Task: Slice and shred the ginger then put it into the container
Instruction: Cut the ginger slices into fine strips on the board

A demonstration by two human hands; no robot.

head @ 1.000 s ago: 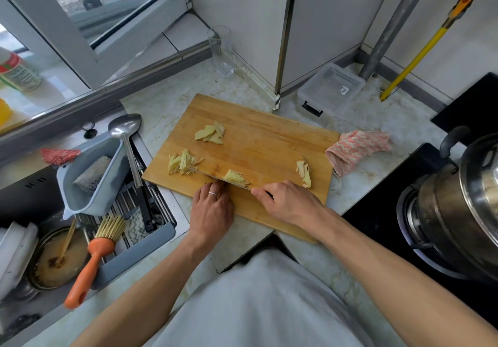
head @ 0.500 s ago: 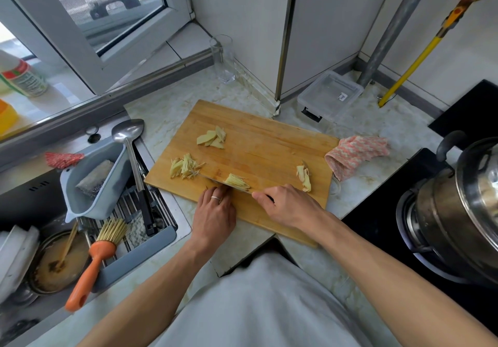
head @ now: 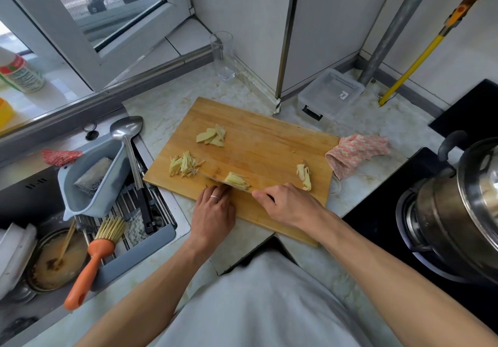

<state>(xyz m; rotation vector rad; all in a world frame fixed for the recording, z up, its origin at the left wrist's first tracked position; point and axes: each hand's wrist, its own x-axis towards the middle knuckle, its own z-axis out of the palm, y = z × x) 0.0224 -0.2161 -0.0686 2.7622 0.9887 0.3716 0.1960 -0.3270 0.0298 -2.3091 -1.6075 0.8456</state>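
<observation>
The small stack of ginger slices (head: 237, 180) under the knife lies near the front edge of the cutting board (head: 269, 147), and part of it is already cut into thin strips. The left hand (head: 214, 212) presses on the near side of this stack with bent fingertips, so it holds the ginger in place. The right hand (head: 285, 205) is closed around the knife handle; the blade (head: 213, 178) runs from this hand to the left, across the stack.

Just past the blade tip, to the left of the grip, there is a pile of finished shreds (head: 184, 163). Farther from the hands, toward the back of the board, some flat slices (head: 211, 136) wait, not yet shredded. To the right of the knife hand lies another small heap of ginger pieces (head: 304, 175), near the pink cloth (head: 355, 152).

The clear container (head: 330, 92) stands behind the board, well apart from both hands, and looks empty as far as I can see.

My judgement: slicing is mostly done, shredding is about half done, and the transfer to the container has not begun.
</observation>
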